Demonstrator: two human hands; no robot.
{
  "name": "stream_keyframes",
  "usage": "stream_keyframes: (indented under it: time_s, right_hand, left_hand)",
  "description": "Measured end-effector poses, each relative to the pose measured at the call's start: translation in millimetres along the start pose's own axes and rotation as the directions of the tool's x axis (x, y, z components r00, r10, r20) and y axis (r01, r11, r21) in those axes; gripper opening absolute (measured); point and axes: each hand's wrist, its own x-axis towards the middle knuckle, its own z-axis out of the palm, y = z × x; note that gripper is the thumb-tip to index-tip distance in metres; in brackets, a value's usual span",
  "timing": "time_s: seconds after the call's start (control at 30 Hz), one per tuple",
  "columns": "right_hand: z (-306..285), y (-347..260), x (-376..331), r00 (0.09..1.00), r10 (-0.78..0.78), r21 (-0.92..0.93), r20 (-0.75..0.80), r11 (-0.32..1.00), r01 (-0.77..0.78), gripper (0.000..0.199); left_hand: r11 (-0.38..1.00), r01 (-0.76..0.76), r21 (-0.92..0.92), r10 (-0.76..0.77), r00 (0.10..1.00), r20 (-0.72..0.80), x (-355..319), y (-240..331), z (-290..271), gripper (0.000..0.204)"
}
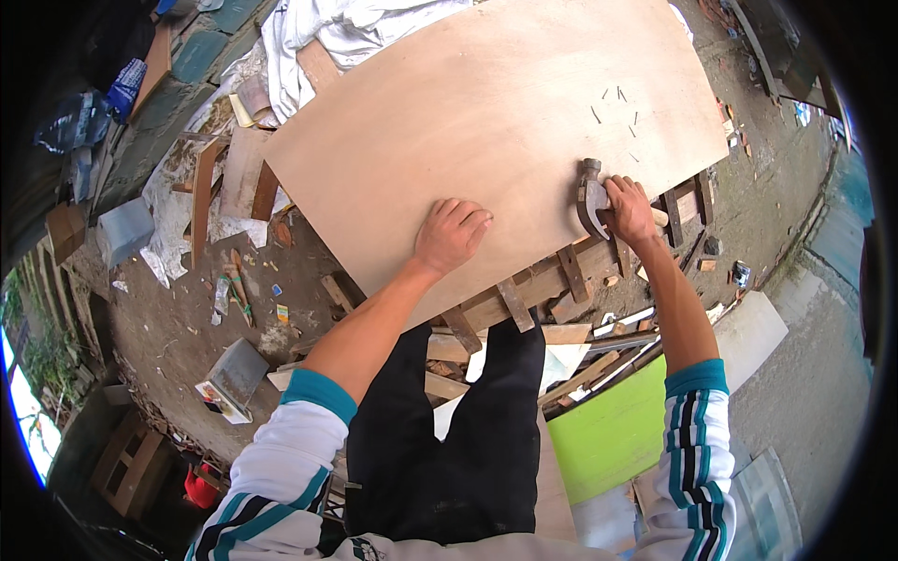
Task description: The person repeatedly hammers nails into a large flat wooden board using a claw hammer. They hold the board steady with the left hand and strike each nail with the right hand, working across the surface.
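A large sheet of plywood (pixel 449 131) lies before me on a frame of wooden slats. My right hand (pixel 630 209) is closed around a claw hammer (pixel 590 194) near the sheet's front right edge, its metal head turned away from me and the handle mostly hidden by my fingers. Resting on the plywood left of the hammer, my left hand (pixel 453 236) has its fingers curled and drawn together; whatever they may hold is hidden. Several loose nails (pixel 595 114) are scattered on the sheet beyond the hammer.
Slat ends (pixel 514 304) stick out from under the sheet's front edge, close to my legs. A white cloth (pixel 285 56) and wood offcuts (pixel 206 192) lie at the far left. A grey box (pixel 238 369) stands on the littered ground, and a lime-green panel (pixel 608 430) lies at lower right.
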Motion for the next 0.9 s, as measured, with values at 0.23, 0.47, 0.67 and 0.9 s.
stream_keyframes:
  time_s: [0.23,0.47,0.67,0.9]
  right_hand:
    - [-4,-6,0,0.997,0.075,0.020,0.033,0.997,-0.075,0.040]
    - [-3,-10,1,0.995,0.095,0.059,0.014,0.994,-0.095,0.033]
    - [15,-5,-13,0.979,0.189,0.066,-0.073,0.981,-0.185,0.036]
    - [18,-34,-14,0.914,0.389,0.137,-0.114,0.918,-0.373,0.038]
  left_hand:
    - [0.999,-0.022,0.041,0.022,1.000,-0.003,-5,-7,10,0.012]
    - [0.996,-0.070,0.061,0.071,0.997,-0.010,-9,-11,12,0.013]
    - [0.994,-0.084,0.065,0.084,0.996,0.007,-5,-9,21,0.013]
    - [0.987,-0.092,0.132,0.089,0.996,0.026,-10,-14,16,0.014]
